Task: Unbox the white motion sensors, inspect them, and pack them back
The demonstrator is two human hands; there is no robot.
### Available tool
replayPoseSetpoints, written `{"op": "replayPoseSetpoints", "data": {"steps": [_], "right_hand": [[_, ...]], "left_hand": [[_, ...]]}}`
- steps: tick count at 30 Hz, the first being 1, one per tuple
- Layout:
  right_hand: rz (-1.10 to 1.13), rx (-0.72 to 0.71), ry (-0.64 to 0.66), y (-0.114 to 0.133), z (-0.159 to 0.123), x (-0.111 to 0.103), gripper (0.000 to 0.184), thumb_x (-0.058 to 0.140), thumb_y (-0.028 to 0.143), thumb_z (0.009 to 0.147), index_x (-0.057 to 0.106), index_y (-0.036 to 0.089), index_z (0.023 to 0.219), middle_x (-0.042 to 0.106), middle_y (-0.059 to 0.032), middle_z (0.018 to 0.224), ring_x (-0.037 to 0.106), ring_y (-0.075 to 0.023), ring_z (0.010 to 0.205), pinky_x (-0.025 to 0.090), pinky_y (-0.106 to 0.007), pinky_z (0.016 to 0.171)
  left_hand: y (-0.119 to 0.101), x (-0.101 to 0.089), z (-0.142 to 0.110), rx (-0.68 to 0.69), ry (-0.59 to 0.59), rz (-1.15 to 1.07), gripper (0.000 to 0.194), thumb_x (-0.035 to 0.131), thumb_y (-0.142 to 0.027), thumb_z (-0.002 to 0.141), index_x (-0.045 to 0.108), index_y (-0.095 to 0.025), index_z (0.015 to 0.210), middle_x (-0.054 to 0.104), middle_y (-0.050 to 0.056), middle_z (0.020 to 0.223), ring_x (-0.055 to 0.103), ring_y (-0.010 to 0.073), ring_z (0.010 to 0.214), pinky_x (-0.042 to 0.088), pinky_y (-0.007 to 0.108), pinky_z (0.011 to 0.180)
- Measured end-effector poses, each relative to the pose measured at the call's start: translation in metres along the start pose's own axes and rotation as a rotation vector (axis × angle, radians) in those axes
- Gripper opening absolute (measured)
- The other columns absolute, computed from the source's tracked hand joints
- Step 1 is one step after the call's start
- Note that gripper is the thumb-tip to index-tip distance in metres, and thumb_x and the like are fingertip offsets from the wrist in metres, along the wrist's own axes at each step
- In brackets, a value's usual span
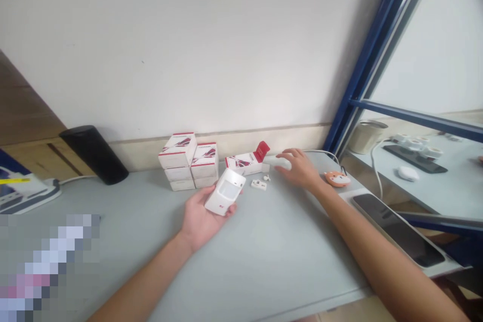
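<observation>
A white motion sensor (226, 192) with a pale window and a small red logo rests in my left hand (202, 214), its fingers wrapped round the casing. My right hand (300, 167) is over the desk with fingers curved and apart, and nothing shows in it. Just left of its fingertips lies a white box (243, 162) with red and dark print, its red end flap (262, 150) standing up. Small white plastic parts (258, 184) lie on the desk between the sensor and my right hand.
Several white boxes (177, 151) are stacked against the wall. A black cylinder (96, 155) stands at left. An orange-and-white animal-faced object (337, 179) and a dark phone (399, 230) lie at right, beside a blue frame (368, 55).
</observation>
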State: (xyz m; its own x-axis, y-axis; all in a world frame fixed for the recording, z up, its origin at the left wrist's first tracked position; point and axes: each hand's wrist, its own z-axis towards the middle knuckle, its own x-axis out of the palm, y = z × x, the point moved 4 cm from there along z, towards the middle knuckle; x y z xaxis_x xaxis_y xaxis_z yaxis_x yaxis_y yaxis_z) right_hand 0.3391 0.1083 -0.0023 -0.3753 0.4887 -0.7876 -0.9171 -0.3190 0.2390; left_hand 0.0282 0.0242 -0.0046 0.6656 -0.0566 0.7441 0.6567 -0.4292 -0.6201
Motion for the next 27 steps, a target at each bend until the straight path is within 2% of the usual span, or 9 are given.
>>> {"op": "replayPoseSetpoints", "data": {"steps": [4,6,11,15,19,24,27], "right_hand": [[0.002,-0.001,-0.012,0.0,-0.001,0.003,0.014,0.067,0.029,0.094,0.08,0.028,0.099,0.071,-0.009,0.122,0.06,-0.031,0.122,0.046,-0.05,0.108],[0.006,0.028,-0.065,-0.004,0.001,-0.003,0.016,0.064,0.026,0.095,0.079,0.025,0.091,0.071,-0.0106,0.117,0.06,-0.0315,0.118,0.047,-0.05,0.107],[0.081,0.095,-0.258,0.0,0.006,-0.027,0.017,0.062,0.032,0.097,0.078,0.025,0.098,0.067,-0.0103,0.105,0.061,-0.0286,0.103,0.052,-0.046,0.099],[0.262,0.054,-0.434,0.031,0.002,-0.048,0.018,0.061,0.037,0.099,0.075,0.027,0.1,0.063,-0.0055,0.096,0.059,-0.0196,0.076,0.055,-0.037,0.074],[0.274,-0.083,-0.543,0.072,-0.009,-0.062,0.016,0.059,0.032,0.102,0.075,0.03,0.1,0.06,-0.0049,0.091,0.058,-0.0179,0.07,0.054,-0.035,0.067],[0.337,-0.298,-0.522,0.107,-0.021,-0.061,0.016,0.062,0.02,0.1,0.074,0.03,0.102,0.061,-0.0044,0.087,0.063,-0.0176,0.074,0.055,-0.033,0.065],[0.417,-0.325,-0.462,0.118,-0.026,-0.055,0.019,0.061,0.015,0.1,0.072,0.03,0.106,0.063,-0.0044,0.089,0.065,-0.0172,0.075,0.057,-0.033,0.068]], "left_hand": [[0.0,-0.002,0.001,-0.001,0.006,0.007,0.033,0.062,-0.021,0.089,0.064,-0.012,0.12,0.073,0.024,0.115,0.072,0.0305,0.087,0.051,0.036,0.067],[0.0,-0.002,0.0,-0.007,0.011,0.006,0.032,0.062,-0.021,0.089,0.064,-0.012,0.12,0.073,0.024,0.115,0.072,0.0304,0.086,0.051,0.036,0.067],[0.0,0.004,-0.003,-0.014,0.009,-0.012,0.036,0.062,-0.021,0.088,0.062,-0.011,0.122,0.072,0.025,0.115,0.071,0.0304,0.087,0.051,0.036,0.067],[-0.002,0.009,-0.008,0.002,0.016,-0.023,0.04,0.062,-0.022,0.088,0.063,-0.012,0.126,0.072,0.024,0.117,0.071,0.0306,0.089,0.052,0.036,0.067],[-0.002,0.014,-0.012,-0.004,0.039,-0.023,0.04,0.06,-0.024,0.089,0.064,-0.01,0.126,0.072,0.027,0.117,0.068,0.028,0.082,0.051,0.036,0.066],[-0.002,0.018,-0.014,-0.012,0.045,-0.023,0.042,0.057,-0.027,0.091,0.066,-0.006,0.127,0.072,0.027,0.114,0.064,0.0253,0.075,0.051,0.036,0.065],[-0.001,0.018,-0.014,-0.025,0.052,-0.039,0.04,0.056,-0.028,0.092,0.067,-0.006,0.124,0.072,0.027,0.115,0.063,0.0246,0.075,0.052,0.037,0.066]]}}
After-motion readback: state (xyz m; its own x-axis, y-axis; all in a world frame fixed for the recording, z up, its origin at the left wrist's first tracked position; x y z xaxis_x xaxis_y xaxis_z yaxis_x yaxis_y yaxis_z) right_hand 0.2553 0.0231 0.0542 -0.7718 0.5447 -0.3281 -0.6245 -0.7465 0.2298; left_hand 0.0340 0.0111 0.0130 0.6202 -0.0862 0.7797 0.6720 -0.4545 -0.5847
